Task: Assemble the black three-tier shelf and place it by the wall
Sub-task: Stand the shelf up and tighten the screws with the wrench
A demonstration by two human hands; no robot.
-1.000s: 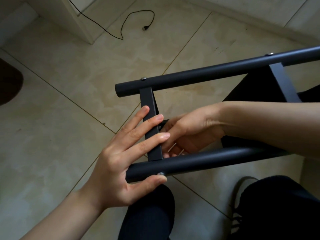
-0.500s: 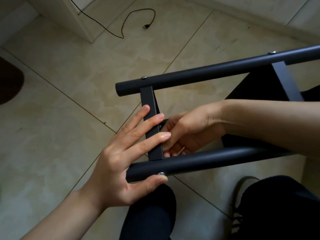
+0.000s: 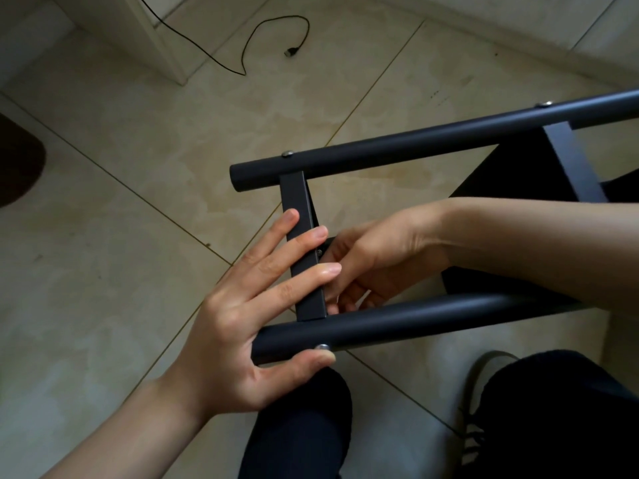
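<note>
The black shelf frame lies on its side above my knees. Its far tube (image 3: 415,143) and near tube (image 3: 432,314) are joined by a flat crossbar (image 3: 296,198). A second crossbar (image 3: 574,160) and a black panel (image 3: 501,174) sit further right. My left hand (image 3: 242,323) presses straight fingers on the first crossbar, with its thumb under the near tube beside a screw head (image 3: 323,347). My right hand (image 3: 380,257) is curled behind that crossbar at a small screw (image 3: 320,251). It pinches a thin pale tool, mostly hidden.
The floor is beige tile (image 3: 138,236). A black cable with a plug (image 3: 290,51) lies on it at the top, next to a white furniture corner (image 3: 155,36). A dark mat (image 3: 17,160) is at the left edge. My dark trouser legs and a shoe (image 3: 484,375) fill the bottom right.
My right hand's fingers have shifted slightly behind the crossbar. The frame and my left hand stay where they were.
</note>
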